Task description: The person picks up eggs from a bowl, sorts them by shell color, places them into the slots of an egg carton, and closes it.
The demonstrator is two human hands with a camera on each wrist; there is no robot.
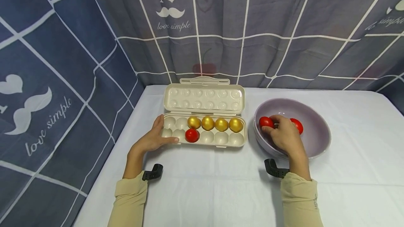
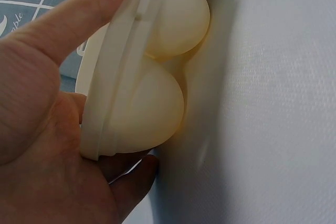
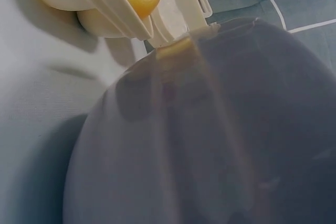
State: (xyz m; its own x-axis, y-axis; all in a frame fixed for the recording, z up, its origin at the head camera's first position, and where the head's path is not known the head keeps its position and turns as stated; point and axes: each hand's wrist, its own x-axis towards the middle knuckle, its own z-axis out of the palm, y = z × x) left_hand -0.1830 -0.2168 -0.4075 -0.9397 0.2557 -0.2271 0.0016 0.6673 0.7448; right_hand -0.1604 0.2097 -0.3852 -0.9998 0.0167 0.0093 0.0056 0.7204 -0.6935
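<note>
A cream egg carton (image 1: 205, 114) lies with its lid folded back. Several gold eggs (image 1: 221, 124) fill the back row from the third hollow rightward, and one red egg (image 1: 192, 135) sits in the front row. My left hand (image 1: 153, 137) holds the carton's left end, thumb along the front rim and fingers around the end, as the left wrist view shows. Inside a purple bowl (image 1: 315, 139), my right hand (image 1: 287, 134) grips a red egg (image 1: 266, 122) between thumb and fingers. Another red egg (image 1: 297, 125) lies beyond that hand. The bowl wall (image 3: 199, 140) hides the hand in the right wrist view.
The bowl stands just right of the carton on a white-covered table (image 1: 214, 185). A dark checked curtain (image 1: 268, 20) hangs behind the table and along its left side. Black wrist mounts (image 1: 153, 172) stick out beside both forearms.
</note>
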